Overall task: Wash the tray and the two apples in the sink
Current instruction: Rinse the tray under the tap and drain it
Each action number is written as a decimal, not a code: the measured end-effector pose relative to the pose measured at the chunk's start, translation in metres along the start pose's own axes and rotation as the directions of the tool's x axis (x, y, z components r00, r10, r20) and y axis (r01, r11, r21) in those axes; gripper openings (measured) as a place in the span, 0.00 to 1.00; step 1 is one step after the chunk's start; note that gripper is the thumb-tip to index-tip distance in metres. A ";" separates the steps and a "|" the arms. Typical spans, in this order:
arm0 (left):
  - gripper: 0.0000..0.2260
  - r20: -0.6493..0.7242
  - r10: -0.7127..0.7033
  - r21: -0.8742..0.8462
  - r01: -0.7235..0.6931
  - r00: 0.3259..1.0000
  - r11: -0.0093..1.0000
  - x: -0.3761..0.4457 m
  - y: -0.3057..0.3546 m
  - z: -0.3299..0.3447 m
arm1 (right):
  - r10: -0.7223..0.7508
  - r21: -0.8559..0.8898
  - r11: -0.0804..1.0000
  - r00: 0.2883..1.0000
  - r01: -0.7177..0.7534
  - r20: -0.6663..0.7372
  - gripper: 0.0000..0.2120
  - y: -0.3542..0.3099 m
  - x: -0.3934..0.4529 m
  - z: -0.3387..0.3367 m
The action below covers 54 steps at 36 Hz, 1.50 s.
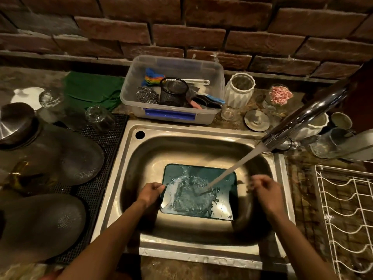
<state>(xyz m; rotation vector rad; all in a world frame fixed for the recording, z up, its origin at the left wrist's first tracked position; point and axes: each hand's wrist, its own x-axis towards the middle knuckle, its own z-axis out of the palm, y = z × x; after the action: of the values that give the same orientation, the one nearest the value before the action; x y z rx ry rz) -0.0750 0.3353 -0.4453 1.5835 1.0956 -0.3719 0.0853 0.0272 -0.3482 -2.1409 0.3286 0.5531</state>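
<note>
A dark teal rectangular tray [222, 205] lies low in the steel sink [181, 150]. Water runs from the chrome tap [306, 114] in a slanted stream and splashes on the tray's middle. My left hand [150, 194] grips the tray's left edge, fingers curled over the rim. My right hand [266, 194] hovers just right of the tray with fingers loosely curled; it is motion-blurred and nothing shows in it. No apples are in view.
A clear plastic box [141, 93] with scrubbers and a mesh cup stands behind the sink. Upturned bowls and glasses fill the black mat [105, 142] at left. A white wire rack [343, 219] sits at right, jars and cups at back right.
</note>
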 end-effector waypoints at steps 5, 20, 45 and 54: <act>0.13 0.019 0.041 0.044 -0.041 0.999 0.998 0.005 0.003 -0.004 | 0.036 -0.271 0.963 0.989 0.004 0.141 0.10 0.025 0.005 0.034; 0.11 -0.084 -0.020 -0.057 0.016 0.996 0.998 0.001 0.006 -0.013 | 0.154 -0.211 0.972 0.951 -0.098 0.267 0.18 0.037 0.019 0.043; 0.11 -0.035 0.094 -0.219 -0.099 0.995 0.971 -0.058 0.062 -0.049 | 0.212 0.244 0.918 0.908 -0.312 0.362 0.14 -0.006 -0.027 -0.003; 0.19 0.054 0.048 -0.140 -0.040 0.997 0.989 -0.073 0.052 -0.027 | 0.151 0.148 0.966 0.927 -0.212 0.343 0.13 -0.025 -0.020 -0.035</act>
<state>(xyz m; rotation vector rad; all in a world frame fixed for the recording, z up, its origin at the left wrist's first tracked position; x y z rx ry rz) -0.0798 0.3293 -0.3520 1.4631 1.0193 -0.3035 0.0873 0.0139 -0.3027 -1.8120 0.3768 0.9391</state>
